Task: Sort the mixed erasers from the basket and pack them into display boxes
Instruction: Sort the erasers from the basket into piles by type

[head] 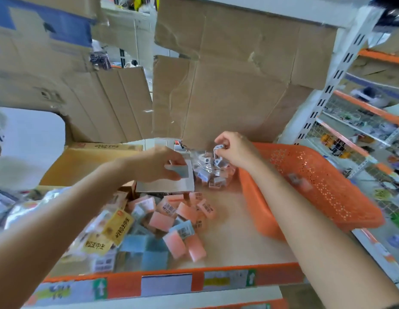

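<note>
Head view. Mixed eraser pile [162, 224], pink, blue, yellow, lies on shelf [238, 230] well left of orange basket [316, 175]. Left hand [158, 163], left of basket: fingers curled round grey-blue eraser [179, 171] above white display box [169, 185]. Right hand [234, 150], just beside basket's left rim: fingers pinch small white eraser [217, 150] above heap of small erasers [214, 175].

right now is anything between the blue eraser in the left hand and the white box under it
Nothing visible does. The left hand holds the blue eraser directly over the white box, with only its own grip around it. The right hand pinches a small white eraser off to the side, clear of that path.
</note>
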Demonstrator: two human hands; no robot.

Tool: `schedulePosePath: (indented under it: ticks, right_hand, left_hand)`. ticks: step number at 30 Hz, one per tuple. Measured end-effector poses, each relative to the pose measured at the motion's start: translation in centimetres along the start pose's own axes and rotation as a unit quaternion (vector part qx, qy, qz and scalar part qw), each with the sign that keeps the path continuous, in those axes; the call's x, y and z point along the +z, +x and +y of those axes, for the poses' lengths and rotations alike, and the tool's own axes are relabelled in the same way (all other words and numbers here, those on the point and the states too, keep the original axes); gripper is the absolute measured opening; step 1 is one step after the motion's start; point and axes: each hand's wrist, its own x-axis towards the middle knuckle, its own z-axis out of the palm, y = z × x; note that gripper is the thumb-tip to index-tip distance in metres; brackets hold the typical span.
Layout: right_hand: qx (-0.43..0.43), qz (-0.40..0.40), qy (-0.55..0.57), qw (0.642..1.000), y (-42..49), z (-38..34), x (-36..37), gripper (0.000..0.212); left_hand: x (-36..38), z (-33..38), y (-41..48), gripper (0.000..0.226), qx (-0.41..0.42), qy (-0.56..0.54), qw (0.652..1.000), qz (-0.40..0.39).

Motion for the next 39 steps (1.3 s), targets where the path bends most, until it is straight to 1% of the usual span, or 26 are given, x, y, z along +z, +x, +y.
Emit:
schedulePosePath:
  ticks: [3,6,9,11,13,16,18,22,26,31,34,36,39]
  right_hand:
    - [0.026,-0.008,0.001,1.0,-0.3,-0.7,0.8,0.031]
    - [0.018,0.014,-0.003,1.0,-1.2,-1.5,1.0,0.033]
    - [0.007,0.028,0.01,1.0,-2.2,-2.3,1.3,0.03]
    - [-0.001,0.021,0.017,1.0,-2.9,-2.7,1.5,0.029]
    - [-0.009,0.012,0.019,1.0,-3.5,-3.0,1.6,0.029]
    - [-0.018,0.026,0.02,0.999,-4.3,-3.4,1.6,0.029]
    - [-0.025,0.052,0.004,0.998,-4.9,-3.4,1.5,0.03]
    - [-0.017,0.073,-0.011,0.997,-6.1,-2.6,1.0,0.031]
    - [0.003,0.097,-0.001,0.995,-7.3,-0.9,0.3,0.033]
    - [0.033,0.103,-0.008,0.994,-8.5,2.5,-1.4,0.032]
    - [0.053,0.091,-0.011,0.994,-8.7,5.1,-2.9,0.031]
    - [0.066,0.062,-0.021,0.996,-8.5,7.0,-4.0,0.033]
    - [0.073,0.016,-0.044,0.996,-7.9,10.0,-5.9,0.038]
  left_hand:
    - [-0.2,-0.3,-1.1,0.036,0.032,-0.012,0.999,-0.017]
    - [0.2,-0.9,-1.9,0.034,0.05,-0.025,0.998,-0.037]
    - [0.7,-0.8,-2.6,0.03,0.057,-0.044,0.993,-0.098]
    - [1.2,-0.8,-3.0,0.03,0.059,-0.034,0.988,-0.139]
    - [1.6,-0.9,-3.5,0.034,0.054,0.006,0.987,-0.154]
    - [1.5,-1.2,-3.9,0.037,0.053,0.055,0.99,-0.122]
    - [1.4,-1.1,-3.9,0.039,0.06,0.063,0.992,-0.088]
    - [1.4,-0.3,-3.9,0.036,0.088,0.047,0.995,-0.015]
    - [1.6,1.4,-2.8,0.041,0.123,0.032,0.991,0.04]
    - [2.6,3.9,-0.2,0.05,0.129,0.014,0.989,0.067]
    - [3.1,5.8,1.8,0.047,0.139,0.016,0.986,0.087]
    - [3.5,7.2,3.4,0.045,0.145,0.026,0.984,0.1]
    - [4.2,9.4,5.9,0.044,0.138,0.025,0.985,0.096]
